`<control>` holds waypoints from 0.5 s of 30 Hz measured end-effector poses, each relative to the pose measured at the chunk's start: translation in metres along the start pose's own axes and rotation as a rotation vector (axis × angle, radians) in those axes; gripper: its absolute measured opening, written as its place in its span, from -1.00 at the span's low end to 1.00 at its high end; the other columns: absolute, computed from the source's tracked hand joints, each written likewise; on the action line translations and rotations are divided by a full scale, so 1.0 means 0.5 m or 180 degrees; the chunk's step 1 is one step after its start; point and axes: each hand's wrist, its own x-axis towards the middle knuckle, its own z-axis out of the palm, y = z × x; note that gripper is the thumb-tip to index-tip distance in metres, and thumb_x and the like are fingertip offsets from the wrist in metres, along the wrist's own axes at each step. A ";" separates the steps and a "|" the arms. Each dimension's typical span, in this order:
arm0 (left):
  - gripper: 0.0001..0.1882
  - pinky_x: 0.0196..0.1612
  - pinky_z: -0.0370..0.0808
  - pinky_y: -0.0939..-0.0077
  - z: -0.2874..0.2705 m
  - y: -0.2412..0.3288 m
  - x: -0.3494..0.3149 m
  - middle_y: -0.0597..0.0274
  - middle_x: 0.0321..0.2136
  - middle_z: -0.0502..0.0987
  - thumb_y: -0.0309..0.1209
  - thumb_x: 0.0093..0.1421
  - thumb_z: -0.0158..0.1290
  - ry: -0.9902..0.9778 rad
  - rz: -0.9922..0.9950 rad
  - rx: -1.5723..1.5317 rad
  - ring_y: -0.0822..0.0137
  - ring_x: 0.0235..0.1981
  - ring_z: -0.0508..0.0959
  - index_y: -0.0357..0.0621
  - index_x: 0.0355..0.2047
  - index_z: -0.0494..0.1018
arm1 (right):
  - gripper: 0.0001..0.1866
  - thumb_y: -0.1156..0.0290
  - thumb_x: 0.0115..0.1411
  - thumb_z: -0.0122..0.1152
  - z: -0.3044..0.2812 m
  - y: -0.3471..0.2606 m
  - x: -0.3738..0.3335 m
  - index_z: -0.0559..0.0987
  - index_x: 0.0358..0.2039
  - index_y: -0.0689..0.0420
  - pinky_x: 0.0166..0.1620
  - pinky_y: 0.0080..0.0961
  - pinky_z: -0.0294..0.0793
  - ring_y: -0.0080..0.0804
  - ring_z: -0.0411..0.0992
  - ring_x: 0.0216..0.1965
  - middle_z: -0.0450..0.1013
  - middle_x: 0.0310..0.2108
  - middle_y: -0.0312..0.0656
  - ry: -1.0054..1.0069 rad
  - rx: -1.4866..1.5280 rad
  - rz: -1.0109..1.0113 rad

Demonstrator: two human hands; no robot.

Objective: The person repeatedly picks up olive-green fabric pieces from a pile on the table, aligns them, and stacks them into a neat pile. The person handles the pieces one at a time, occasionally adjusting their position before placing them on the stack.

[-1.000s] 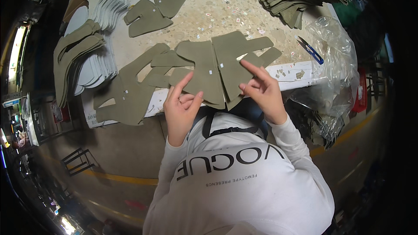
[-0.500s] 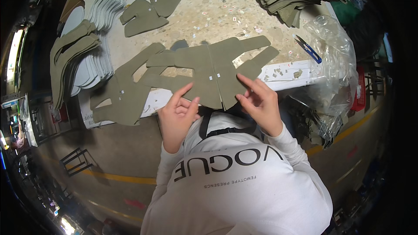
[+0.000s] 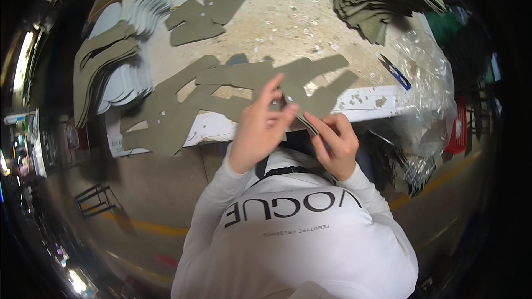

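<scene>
Pinched between the thumb and fingers of my right hand [image 3: 335, 144] is the near edge of an olive-green cut material piece [image 3: 327, 88], lifted a little off the table's front edge. My left hand [image 3: 259, 130], slightly smeared by motion, hovers over the neighbouring olive piece [image 3: 244, 75], thumb and forefinger apart. Small white labels show on these pieces near my fingers. To the left, another olive cut piece [image 3: 160, 116] with strap-like arms lies flat and overlaps them. My left hand hides part of the middle.
A white table [image 3: 266, 16] carries scattered tiny labels and scraps. Olive pieces [image 3: 208, 14] lie farther back. Piles stand at left, pale pieces [image 3: 124, 86] and olive ones [image 3: 91, 72], and a tall olive stack [image 3: 377, 0] at back right. Blue-handled thread snips [image 3: 396, 72] lie beside a clear plastic bag [image 3: 424, 72].
My left hand has moved right and up over the middle of the pieces. My right hand has closed on the near edge of the right piece and raised it.
</scene>
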 end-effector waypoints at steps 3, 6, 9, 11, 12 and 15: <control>-0.40 -0.28 0.61 0.58 0.022 0.010 0.015 -0.06 0.20 0.32 -0.57 0.18 0.13 -0.0135 0.0587 0.1037 0.38 -0.21 0.62 -0.08 0.24 0.32 | -0.59 0.51 -0.09 0.42 -0.010 -0.010 -0.012 0.68 -0.14 0.10 -0.41 -0.48 0.42 -0.37 0.37 -0.48 0.37 -0.43 -0.21 0.0010 0.0328 -0.0031; -0.39 -0.30 0.62 0.58 0.014 0.022 0.018 -0.05 0.20 0.34 -0.62 0.10 0.12 -0.0151 0.0849 0.1238 0.33 -0.18 0.61 -0.06 0.21 0.37 | -0.63 0.47 -0.05 0.43 -0.013 -0.005 -0.005 0.69 -0.15 0.12 -0.44 -0.52 0.40 -0.40 0.36 -0.50 0.37 -0.41 -0.20 0.0163 0.0382 -0.0028; -0.35 -0.29 0.62 0.59 -0.035 0.040 0.006 -0.01 0.21 0.35 -0.63 0.08 0.10 -0.0148 0.1128 0.1326 0.30 -0.18 0.60 -0.02 0.23 0.36 | -0.68 0.48 0.03 0.35 -0.011 0.002 0.013 0.69 -0.13 0.15 -0.41 -0.54 0.40 -0.41 0.36 -0.48 0.36 -0.42 -0.20 0.0332 0.0475 0.0009; -0.32 -0.33 0.57 0.64 -0.093 0.054 -0.013 0.02 0.21 0.37 -0.62 0.04 0.07 -0.0060 0.1029 0.1361 0.44 -0.25 0.56 0.11 0.22 0.41 | -0.68 0.52 0.04 0.33 -0.009 0.005 0.029 0.68 -0.13 0.16 -0.40 -0.54 0.40 -0.40 0.36 -0.47 0.36 -0.43 -0.20 0.0330 0.0458 -0.0050; -0.32 -0.34 0.53 0.68 -0.128 0.061 -0.022 0.05 0.20 0.38 -0.59 0.02 0.07 0.0013 0.0890 0.1481 0.52 -0.34 0.49 0.14 0.21 0.42 | -0.69 0.53 0.05 0.32 -0.007 0.004 0.037 0.68 -0.13 0.16 -0.40 -0.55 0.41 -0.41 0.37 -0.47 0.36 -0.41 -0.20 0.0330 0.0495 -0.0066; -0.33 -0.37 0.46 0.72 -0.232 0.067 -0.035 0.10 0.21 0.38 -0.60 0.06 0.03 0.0193 0.0590 0.1791 0.45 -0.18 0.54 0.14 0.22 0.40 | -0.71 0.57 0.09 0.30 0.004 -0.006 0.057 0.68 -0.13 0.17 -0.39 -0.58 0.42 -0.45 0.39 -0.45 0.37 -0.38 -0.19 0.0296 0.0694 0.0063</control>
